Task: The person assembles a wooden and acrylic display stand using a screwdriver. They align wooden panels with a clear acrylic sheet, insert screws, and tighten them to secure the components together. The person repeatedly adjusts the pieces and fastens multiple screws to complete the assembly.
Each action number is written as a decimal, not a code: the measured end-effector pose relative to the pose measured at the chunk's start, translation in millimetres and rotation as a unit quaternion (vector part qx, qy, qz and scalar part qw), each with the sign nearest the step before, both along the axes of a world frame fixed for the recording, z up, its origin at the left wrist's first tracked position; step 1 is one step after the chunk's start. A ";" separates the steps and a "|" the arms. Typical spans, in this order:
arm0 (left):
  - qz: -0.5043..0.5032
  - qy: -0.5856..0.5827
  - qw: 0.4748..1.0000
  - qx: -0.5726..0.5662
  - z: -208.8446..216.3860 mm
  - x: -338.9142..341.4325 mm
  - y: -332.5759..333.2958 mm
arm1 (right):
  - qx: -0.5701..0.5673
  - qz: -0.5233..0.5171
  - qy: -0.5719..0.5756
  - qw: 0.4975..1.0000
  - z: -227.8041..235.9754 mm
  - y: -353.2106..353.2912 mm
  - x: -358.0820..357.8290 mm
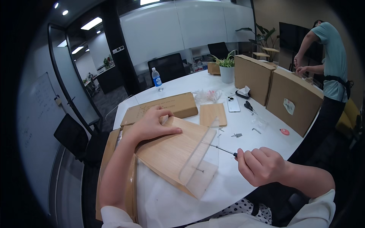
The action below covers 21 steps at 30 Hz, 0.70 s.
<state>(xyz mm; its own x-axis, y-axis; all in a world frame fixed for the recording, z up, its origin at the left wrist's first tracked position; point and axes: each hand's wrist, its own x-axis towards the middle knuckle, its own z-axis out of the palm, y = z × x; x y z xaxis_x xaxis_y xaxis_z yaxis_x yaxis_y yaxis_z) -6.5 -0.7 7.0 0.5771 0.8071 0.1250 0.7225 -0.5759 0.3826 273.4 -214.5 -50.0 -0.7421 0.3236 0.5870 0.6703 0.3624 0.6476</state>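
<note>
My left hand (pixel 154 125) grips the far left part of a light wooden board (pixel 173 146), its thumb lying on the top face. Along the board's right end stands a clear plastic panel (pixel 193 159). In my closed right hand (pixel 262 166) is a screwdriver (pixel 225 151), its handle mostly hidden by the fingers. The shaft points left, with its tip at the panel near the board's end. A screw (pixel 200 170) sticks out of the panel closer to me.
Beyond the board lie a long cardboard box (pixel 163 108), a smaller wooden board (pixel 213 114), a phone (pixel 233 104), loose screws (pixel 236 135), a hex key (pixel 256 131) and a red tape measure (pixel 284 132). Large cartons (pixel 294 98) stand at right; another person (pixel 332 57) works behind them.
</note>
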 end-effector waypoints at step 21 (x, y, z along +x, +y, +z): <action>-0.010 -0.004 1.000 0.012 -4.4 -1.8 2.6 | -0.111 0.005 0.120 0.987 -0.8 -1.8 2.8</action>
